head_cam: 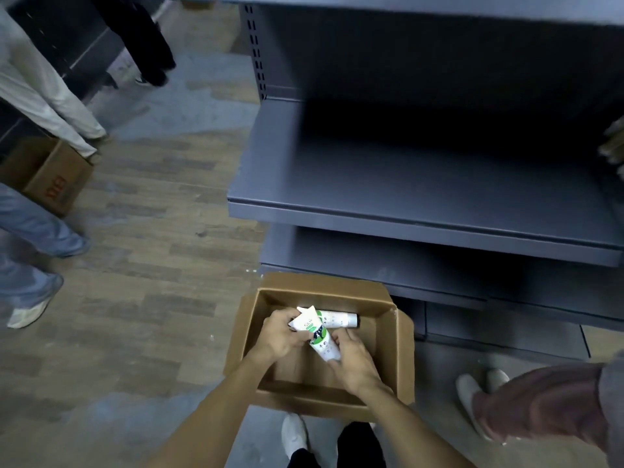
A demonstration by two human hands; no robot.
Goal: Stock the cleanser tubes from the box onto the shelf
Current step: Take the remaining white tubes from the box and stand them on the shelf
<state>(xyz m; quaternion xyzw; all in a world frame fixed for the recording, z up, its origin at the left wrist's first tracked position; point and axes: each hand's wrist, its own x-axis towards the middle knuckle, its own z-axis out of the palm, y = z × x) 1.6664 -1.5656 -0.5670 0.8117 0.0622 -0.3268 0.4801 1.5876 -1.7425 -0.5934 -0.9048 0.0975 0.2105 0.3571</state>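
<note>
Inside box (398, 336), left hand (282, 334), right hand (354, 361) gripping tube (319, 336), cap toward right hand

Box (401, 349) on the floor (152, 265) at 6 o'clock, tubes (337, 319) inside it, shelf (422, 184) behind at 1 o'clock, second carton (50, 180) at 9 o'clock.

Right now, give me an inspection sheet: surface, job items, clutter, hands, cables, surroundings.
Surface: grey shelf, bare where visible; pale items at its right edge, blurred.
Job items: open cardboard box on the floor; green-and-white tube held over it; second tube lying inside.
Clutter: another carton at left.
Hands: left hand and right hand both grip the green-and-white tube.
Cables: nothing seen.
Surroundings: wood-pattern floor; bystanders' legs at left.
</note>
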